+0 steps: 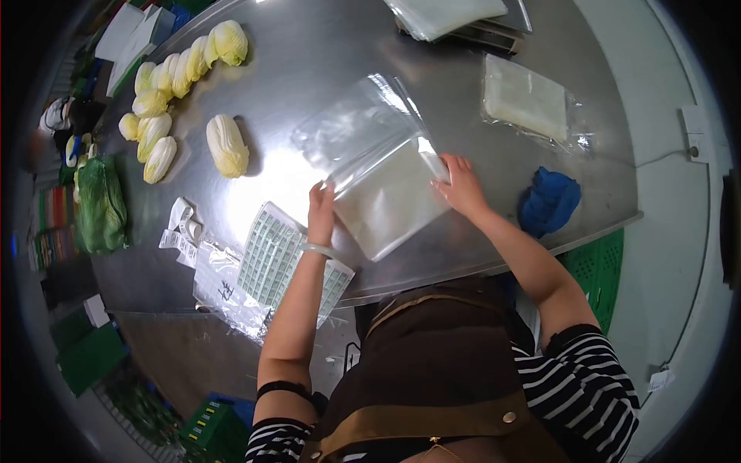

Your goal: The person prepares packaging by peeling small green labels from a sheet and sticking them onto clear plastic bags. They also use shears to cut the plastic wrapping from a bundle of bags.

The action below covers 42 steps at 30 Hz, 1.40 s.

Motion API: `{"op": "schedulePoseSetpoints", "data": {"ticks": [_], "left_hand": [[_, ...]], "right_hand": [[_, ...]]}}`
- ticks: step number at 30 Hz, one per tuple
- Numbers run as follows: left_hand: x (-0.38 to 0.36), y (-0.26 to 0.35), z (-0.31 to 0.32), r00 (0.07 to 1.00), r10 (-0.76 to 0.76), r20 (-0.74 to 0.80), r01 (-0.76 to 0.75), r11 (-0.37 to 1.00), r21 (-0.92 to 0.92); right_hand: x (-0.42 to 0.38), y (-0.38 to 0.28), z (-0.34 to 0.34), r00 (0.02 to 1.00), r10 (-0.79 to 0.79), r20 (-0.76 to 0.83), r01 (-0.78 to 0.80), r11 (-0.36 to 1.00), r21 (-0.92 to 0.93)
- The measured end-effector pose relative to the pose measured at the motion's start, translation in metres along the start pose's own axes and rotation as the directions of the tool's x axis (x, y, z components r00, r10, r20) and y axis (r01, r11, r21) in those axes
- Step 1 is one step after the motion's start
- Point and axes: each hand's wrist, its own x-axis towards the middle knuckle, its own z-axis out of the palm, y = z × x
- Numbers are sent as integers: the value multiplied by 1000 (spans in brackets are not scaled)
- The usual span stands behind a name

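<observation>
My left hand (321, 214) grips the left edge of a stack of clear plastic bags (397, 202) over the metal table. At the stack's right edge, my right hand (461, 185) pinches the plastic between thumb and fingers. The upper part of the bags is spread out and shiny beyond both hands. Sheets of printed labels (272, 251) lie beneath my left forearm, beside a clear plastic packet (220, 279) with dark writing.
Several napa cabbages (181, 71) stand at the back left, with one cabbage (227, 147) apart. A blue cloth-like bundle (549, 202) and packed bags (525, 98) lie right. A person (79, 116) is at far left.
</observation>
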Motion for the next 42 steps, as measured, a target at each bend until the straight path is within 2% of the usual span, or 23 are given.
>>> {"op": "schedulePoseSetpoints", "data": {"ticks": [1,5,6,7,9,10,11,12,13,15,17,18,19,21,24,27,28,31,32,34,36,38,42], "left_hand": [[-8,11,5,996,35,82,-39,999,39],[4,27,-23,948,-31,316,64,993,-95],[15,27,-36,948,-7,317,8,1000,-2],[27,21,-56,912,162,378,-253,946,203],[24,47,-87,810,168,561,-528,625,575],[24,56,-99,709,124,694,-635,540,552],[22,62,-109,593,62,803,-732,457,505],[1,97,-95,660,-312,684,-687,118,717],[-8,107,-95,675,-311,669,-680,90,728],[-19,118,-98,707,-301,639,-664,27,747],[5,90,-126,808,-1,589,-562,298,771],[22,69,-146,845,137,517,-521,433,736],[41,51,-167,828,371,420,-548,375,748],[44,54,-180,933,337,126,-249,352,902],[56,25,-193,994,96,49,-103,727,679],[42,23,-184,979,166,120,-204,824,529],[33,31,-177,977,172,125,-209,880,426],[-3,63,-172,954,220,206,-257,950,176],[-17,73,-170,951,241,194,-273,949,160],[-50,95,-163,953,278,116,-291,951,108],[-75,100,-160,961,272,42,-274,960,52],[-95,104,-151,953,303,20,-304,951,61],[-113,105,-141,928,367,68,-373,903,213]], "right_hand": [[-6,1,4,999,53,-6,-53,998,45],[-21,14,1,979,203,36,-206,965,164],[-23,15,-5,978,202,46,-207,967,147],[-25,13,-10,977,204,55,-209,969,130],[-24,-5,-27,995,64,-74,-62,998,31],[-24,-15,-33,991,-14,-131,11,1000,-24],[-25,-25,-34,993,-89,-76,89,996,-10],[-27,-37,-32,986,-166,-24,167,986,10],[-28,-50,-27,969,-245,23,244,969,35],[-34,-78,-3,933,-279,227,223,944,243],[-38,-124,10,859,-326,395,148,897,417],[-40,-141,22,843,-345,413,158,892,423],[-42,-154,37,826,-364,430,168,888,429],[-43,-175,73,834,-275,479,66,911,408],[-41,-189,126,795,-120,595,-189,882,432],[-45,-196,144,771,-96,630,-367,741,563],[-47,-196,139,814,-77,575,-328,756,566],[-43,-187,119,825,-79,560,-329,739,588],[-42,-181,116,868,-148,474,-235,719,654],[-29,-181,69,914,-222,340,13,853,523],[-18,-188,19,917,-330,225,222,889,401],[-13,-191,-16,884,-451,125,394,862,320],[-19,-188,-52,835,-503,222,444,855,268]]}}
